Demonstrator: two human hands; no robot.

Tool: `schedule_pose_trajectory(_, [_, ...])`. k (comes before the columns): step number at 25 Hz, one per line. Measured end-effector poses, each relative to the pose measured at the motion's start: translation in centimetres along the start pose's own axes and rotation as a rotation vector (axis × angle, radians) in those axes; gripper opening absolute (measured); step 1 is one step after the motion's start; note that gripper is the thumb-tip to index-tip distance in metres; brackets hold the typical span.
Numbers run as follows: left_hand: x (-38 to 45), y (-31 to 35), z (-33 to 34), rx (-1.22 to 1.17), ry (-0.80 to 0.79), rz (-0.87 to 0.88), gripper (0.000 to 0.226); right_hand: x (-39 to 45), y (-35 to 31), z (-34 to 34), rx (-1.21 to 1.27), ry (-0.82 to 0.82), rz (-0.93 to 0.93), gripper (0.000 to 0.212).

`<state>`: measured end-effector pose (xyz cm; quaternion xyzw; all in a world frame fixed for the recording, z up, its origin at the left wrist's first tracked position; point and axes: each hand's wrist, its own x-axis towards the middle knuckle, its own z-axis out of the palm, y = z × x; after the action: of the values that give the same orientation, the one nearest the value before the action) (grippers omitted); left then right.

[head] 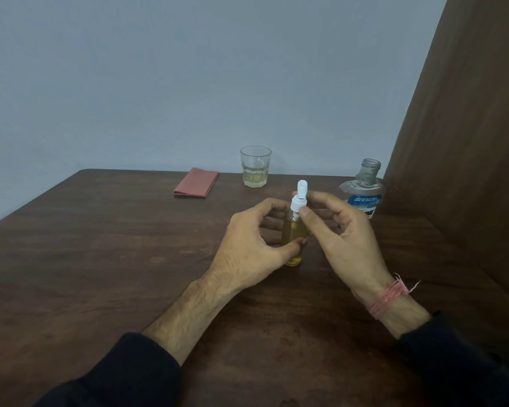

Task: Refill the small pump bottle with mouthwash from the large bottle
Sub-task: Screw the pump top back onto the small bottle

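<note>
The small pump bottle (293,234) stands upright on the wooden table (100,259), holding yellow liquid. My left hand (247,248) grips its glass body from the left. My right hand (341,233) pinches the white pump top (299,195) at the collar between thumb and fingers. The large mouthwash bottle (365,190) stands behind my right hand near the table's right edge, with its neck open and no cap on it; its lower part is hidden by my fingers.
A drinking glass (255,166) with a little yellowish liquid stands at the back of the table. A folded pink cloth (196,183) lies left of it. A brown wooden panel (467,142) rises along the table's right side.
</note>
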<state>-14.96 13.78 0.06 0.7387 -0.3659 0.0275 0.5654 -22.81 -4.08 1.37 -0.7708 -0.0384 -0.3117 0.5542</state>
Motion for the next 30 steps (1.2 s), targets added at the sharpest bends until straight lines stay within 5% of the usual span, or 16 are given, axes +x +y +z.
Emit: schedule_pose_trajectory(30, [0.23, -0.35, 0.03, -0.017, -0.052, 0.020, 0.059, -0.10, -0.67, -0.12, -0.092, 0.038, 0.001, 0.028])
